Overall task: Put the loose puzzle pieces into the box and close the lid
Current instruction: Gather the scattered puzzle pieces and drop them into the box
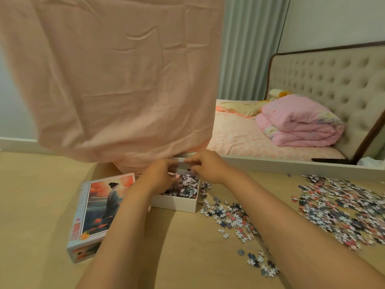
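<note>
A white open box [175,204] sits on the wooden floor, partly filled with small puzzle pieces [184,187]. Its lid [100,207], printed with a figure against an orange sky, lies flat just left of it. Both hands hover over the far side of the box, fingertips nearly touching. My left hand [160,177] is curled with its fingers bunched together. My right hand [205,166] pinches its fingertips, and a dark piece shows under them. Loose pieces [229,217] spread across the floor right of the box, with a bigger heap [343,209] further right.
A pink cloth [108,80] hangs down right behind the box. To its right a mirror [291,163] stands on the floor and reflects a bed with a folded pink quilt. A few stray pieces [260,262] lie near my right forearm.
</note>
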The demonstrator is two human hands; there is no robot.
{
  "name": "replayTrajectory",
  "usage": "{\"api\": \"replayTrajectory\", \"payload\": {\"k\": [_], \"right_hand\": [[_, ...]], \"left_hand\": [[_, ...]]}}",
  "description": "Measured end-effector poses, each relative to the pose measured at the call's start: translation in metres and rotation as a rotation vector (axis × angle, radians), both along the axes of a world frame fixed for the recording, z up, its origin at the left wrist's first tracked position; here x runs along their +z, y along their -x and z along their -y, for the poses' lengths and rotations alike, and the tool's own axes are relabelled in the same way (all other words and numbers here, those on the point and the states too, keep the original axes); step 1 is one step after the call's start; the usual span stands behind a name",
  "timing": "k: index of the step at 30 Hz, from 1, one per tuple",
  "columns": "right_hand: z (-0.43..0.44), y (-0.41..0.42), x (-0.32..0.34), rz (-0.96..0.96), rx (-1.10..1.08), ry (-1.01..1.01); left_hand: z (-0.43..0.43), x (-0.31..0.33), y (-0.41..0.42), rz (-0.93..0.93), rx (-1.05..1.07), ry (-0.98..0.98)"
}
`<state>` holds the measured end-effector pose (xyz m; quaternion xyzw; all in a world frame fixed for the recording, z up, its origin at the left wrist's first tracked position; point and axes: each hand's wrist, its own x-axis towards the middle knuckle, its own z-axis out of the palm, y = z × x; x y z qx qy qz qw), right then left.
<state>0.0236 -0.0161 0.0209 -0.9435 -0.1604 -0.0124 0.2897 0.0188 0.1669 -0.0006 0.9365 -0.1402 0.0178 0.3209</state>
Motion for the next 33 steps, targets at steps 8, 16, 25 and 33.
{"api": "replayTrajectory", "payload": {"k": [8, 16, 25, 33], "right_hand": [[0.014, 0.003, -0.007, 0.011, 0.039, 0.007], [0.025, 0.007, -0.019, 0.185, 0.097, 0.455], [0.088, 0.034, 0.015, 0.367, 0.085, 0.426], [0.173, 0.07, 0.02, 0.256, -0.073, 0.398]], "left_hand": [[0.013, 0.001, 0.007, -0.028, -0.057, -0.124], [0.029, 0.003, 0.018, -0.04, -0.134, -0.282], [0.068, 0.027, 0.034, 0.09, -0.271, -0.122], [0.141, 0.027, 0.034, 0.151, -0.383, -0.115]]}}
